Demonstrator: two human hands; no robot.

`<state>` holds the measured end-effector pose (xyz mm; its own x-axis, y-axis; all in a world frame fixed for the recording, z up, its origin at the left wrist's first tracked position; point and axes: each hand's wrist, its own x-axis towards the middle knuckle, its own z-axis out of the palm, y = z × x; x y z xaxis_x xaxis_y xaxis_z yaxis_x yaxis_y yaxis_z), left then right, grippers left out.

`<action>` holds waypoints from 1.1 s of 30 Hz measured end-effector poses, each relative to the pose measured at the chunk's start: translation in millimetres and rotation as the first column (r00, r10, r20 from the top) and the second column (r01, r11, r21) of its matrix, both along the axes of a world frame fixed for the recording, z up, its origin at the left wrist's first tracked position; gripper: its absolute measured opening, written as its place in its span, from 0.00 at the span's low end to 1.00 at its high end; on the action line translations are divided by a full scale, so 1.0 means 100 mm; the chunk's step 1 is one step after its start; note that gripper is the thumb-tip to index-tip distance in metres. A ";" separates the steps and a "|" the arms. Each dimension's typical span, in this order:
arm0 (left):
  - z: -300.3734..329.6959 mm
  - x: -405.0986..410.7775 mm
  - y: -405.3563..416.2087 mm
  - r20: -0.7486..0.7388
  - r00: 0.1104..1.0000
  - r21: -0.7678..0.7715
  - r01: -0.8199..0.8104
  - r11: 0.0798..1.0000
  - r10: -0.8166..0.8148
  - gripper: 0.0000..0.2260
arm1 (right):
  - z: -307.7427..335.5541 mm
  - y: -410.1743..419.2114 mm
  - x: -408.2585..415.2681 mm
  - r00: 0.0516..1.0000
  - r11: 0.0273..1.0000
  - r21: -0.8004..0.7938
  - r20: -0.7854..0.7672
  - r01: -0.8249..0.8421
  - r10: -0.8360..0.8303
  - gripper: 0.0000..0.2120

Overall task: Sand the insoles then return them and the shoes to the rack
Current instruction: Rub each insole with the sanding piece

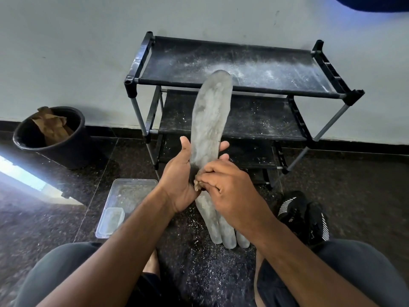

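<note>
A long grey insole (210, 116) stands upright in front of me. My left hand (181, 173) grips it near its lower end, thumb on the left edge and fingers round the back. My right hand (228, 185) pinches a small tan scrap of sandpaper (197, 183) against the insole's lower part. Several more grey insoles (221, 229) lie on the floor below my hands. Black shoes with white stripes (303, 216) sit on the floor at the right. The black shoe rack (232, 67) stands against the wall, its shelves dusted white.
A black bucket (53, 138) with brown paper inside stands at the left by the wall. A clear plastic box (126, 202) with a smaller tub in it lies left of my arms. White dust covers the dark floor between my knees.
</note>
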<state>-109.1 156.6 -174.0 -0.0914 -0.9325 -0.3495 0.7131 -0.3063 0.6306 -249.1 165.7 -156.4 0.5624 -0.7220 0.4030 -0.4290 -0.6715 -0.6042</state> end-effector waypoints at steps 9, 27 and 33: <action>0.02 0.03 0.02 -0.045 0.998 0.020 -0.039 0.999 0.040 0.33 | -0.03 0.03 0.02 0.997 0.998 -0.055 -0.060 0.040 -0.044 0.06; 0.12 0.01 0.04 -0.105 0.993 0.051 -0.052 0.997 0.057 0.32 | -0.03 -0.02 -0.02 0.994 0.991 -0.098 -0.049 0.091 -0.096 0.06; 0.13 -0.01 0.05 -0.091 0.995 0.059 -0.043 0.997 0.048 0.32 | -0.10 -0.09 -0.05 0.989 0.989 -0.040 -0.037 0.140 -0.141 0.07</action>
<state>-110.2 161.6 -160.8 -0.0834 -0.9150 -0.3946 0.7814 -0.3058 0.5439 -253.7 156.5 -166.7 0.4727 -0.7797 0.4107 -0.5436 -0.6248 -0.5605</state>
